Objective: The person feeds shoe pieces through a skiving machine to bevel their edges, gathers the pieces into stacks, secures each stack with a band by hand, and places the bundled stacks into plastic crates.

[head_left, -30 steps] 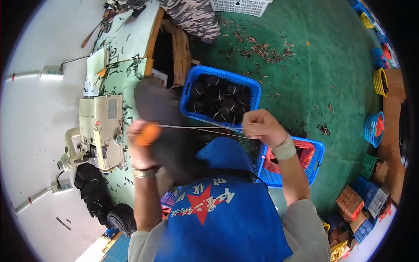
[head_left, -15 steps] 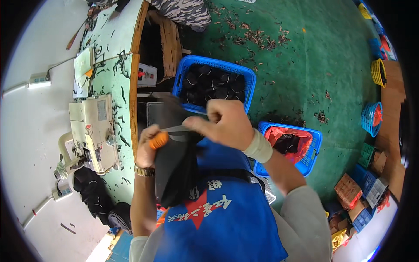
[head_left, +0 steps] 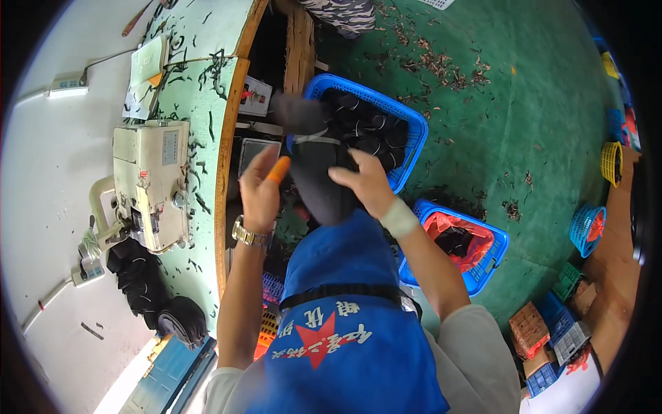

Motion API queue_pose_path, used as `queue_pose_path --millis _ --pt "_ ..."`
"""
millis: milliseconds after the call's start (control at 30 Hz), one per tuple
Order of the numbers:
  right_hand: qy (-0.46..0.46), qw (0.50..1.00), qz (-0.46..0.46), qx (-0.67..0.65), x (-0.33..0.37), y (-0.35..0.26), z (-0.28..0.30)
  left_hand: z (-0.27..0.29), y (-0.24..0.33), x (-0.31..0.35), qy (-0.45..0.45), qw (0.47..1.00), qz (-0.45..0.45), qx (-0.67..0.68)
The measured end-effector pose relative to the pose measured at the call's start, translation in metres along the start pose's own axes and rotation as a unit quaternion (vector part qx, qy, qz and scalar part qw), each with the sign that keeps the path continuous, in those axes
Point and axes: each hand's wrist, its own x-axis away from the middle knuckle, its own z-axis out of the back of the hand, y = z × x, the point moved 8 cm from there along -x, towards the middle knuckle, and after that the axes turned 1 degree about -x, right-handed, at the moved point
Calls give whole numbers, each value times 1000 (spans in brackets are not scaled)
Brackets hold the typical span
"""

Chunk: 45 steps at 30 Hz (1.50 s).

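In front of my lap is a long bundle of black fabric pieces (head_left: 317, 183), crossed near its far end by a pale grey strip. My right hand (head_left: 371, 185) grips its right side, thumb on top and the other fingers partly hidden. Beside its left edge is my left hand (head_left: 258, 196), fingers apart, with an orange finger cover (head_left: 278, 170) close to the cloth; whether it touches is unclear. Beyond the bundle, a blue basket (head_left: 418, 138) holds several dark bundles tied with pale strips. The bundle's far end is blurred.
At left, a worktable (head_left: 207, 103) strewn with black scraps carries a cream sewing machine (head_left: 155, 186). A second blue basket (head_left: 500, 241) with a red plastic liner stands right of my right forearm. Dark scraps (head_left: 441, 65) litter the green floor. Crates (head_left: 531, 328) stand at lower right.
My hands have moved apart; the right went from pulling the pale strip to gripping the bundle's side. The bundle has shifted away from my body, and the view has turned slightly.
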Motion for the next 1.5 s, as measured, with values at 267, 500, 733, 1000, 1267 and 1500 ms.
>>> queue_pose_path --millis 267,500,733,1000,1267,1500 --pt "-144 706 -77 690 -46 267 147 135 -143 95 -80 955 227 -171" --pt "62 843 -479 237 102 308 161 216 -226 331 89 896 384 -203" --pt "15 886 -315 340 -10 264 22 376 -220 462 541 751 342 -163" --pt "-446 760 121 457 95 221 -497 494 -335 511 665 535 191 485" --pt "-647 217 562 468 333 373 -758 486 -352 503 626 580 49 519" --pt "-748 384 374 392 310 295 -782 456 -323 554 744 611 138 234"
